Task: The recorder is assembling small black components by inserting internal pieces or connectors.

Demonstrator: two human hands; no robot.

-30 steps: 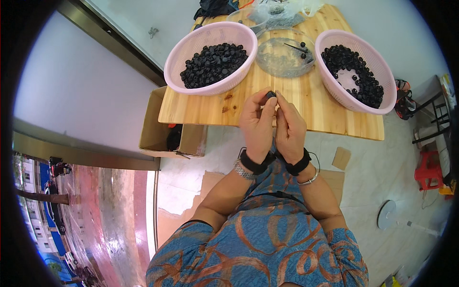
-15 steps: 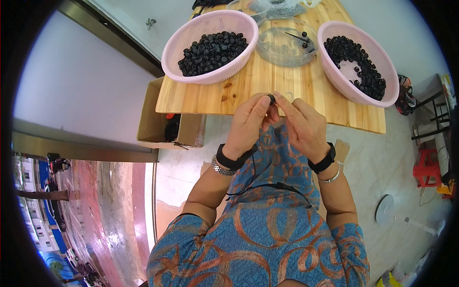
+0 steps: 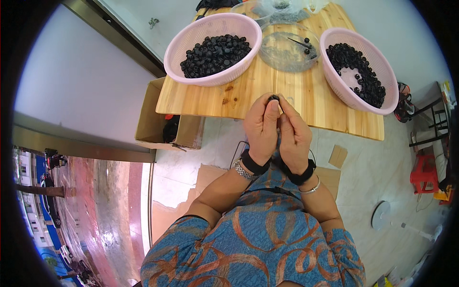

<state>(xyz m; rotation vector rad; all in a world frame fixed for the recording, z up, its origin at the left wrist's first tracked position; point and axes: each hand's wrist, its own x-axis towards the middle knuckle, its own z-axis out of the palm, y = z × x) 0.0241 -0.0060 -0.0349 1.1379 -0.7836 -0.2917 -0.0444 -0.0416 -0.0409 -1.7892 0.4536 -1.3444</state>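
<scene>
Two hands together at the tabletop [image 3: 229, 103]'s near edge, clock directions taken from them. We have the left hand [image 3: 260, 126] pinching a small black piece [image 3: 273, 97] between thumb and fingers, up at the fingertips. Right hand [image 3: 295, 136]: fingers bent and close together, tips at the same piece; we cannot tell whether it grips too, as the fingers cover the contact. Piece sits at the hands' 12 o'clock end, detail too small for us to read.

Between 10 and 11 o'clock we mark one pink basket [image 3: 210, 28], heaped with black parts [image 3: 217, 55]. At 2 o'clock, a second pink basket [image 3: 373, 55], dark parts [image 3: 370, 79] around a bare patch of its bottom. Just past 12, we log a clear round tray [image 3: 277, 57] with a thin dark tool [image 3: 299, 42] and small black balls [image 3: 306, 40]. Cardboard box [image 3: 191, 134] near 9, red stool [image 3: 424, 174] at 4 o'clock, well apart from us
</scene>
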